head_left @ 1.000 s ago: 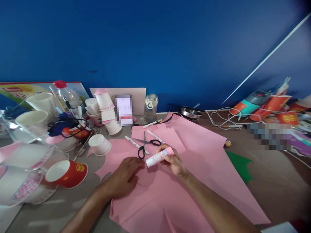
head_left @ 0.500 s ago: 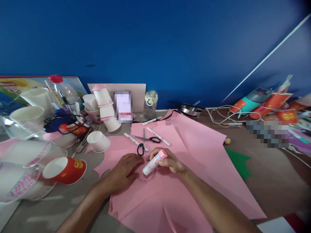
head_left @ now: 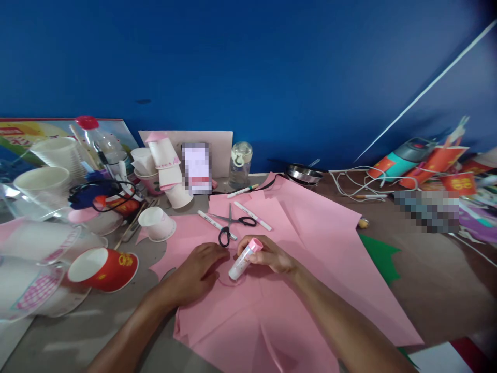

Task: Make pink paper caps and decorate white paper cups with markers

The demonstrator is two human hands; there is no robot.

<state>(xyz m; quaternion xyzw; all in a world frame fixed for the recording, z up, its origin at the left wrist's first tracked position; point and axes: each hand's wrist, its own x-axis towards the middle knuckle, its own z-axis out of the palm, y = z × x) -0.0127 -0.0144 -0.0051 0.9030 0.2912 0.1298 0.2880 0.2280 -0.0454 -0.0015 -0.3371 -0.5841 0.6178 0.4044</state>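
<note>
My right hand (head_left: 267,255) is closed round a white glue stick with a pink end (head_left: 244,259), tilted with its lower tip down on the pink paper (head_left: 310,259). A faint round outline shows on the paper just under that tip. My left hand (head_left: 196,272) lies on the same sheet just left of the tip, its fingers curled and pressing down. Black-handled scissors (head_left: 232,226) lie just beyond both hands, between two white markers (head_left: 212,223).
Paper cups, a red bowl (head_left: 103,267) and clear plastic tubs crowd the left side. A bottle (head_left: 239,165) and a metal pan (head_left: 305,176) stand at the back. White cables (head_left: 361,186) and red packets lie at the right; a green paper piece (head_left: 382,259) sits beside the pink sheet.
My right hand has swung the glue stick from nearly level to tilted, tip down on the paper. My left hand has stayed pressed on the sheet.
</note>
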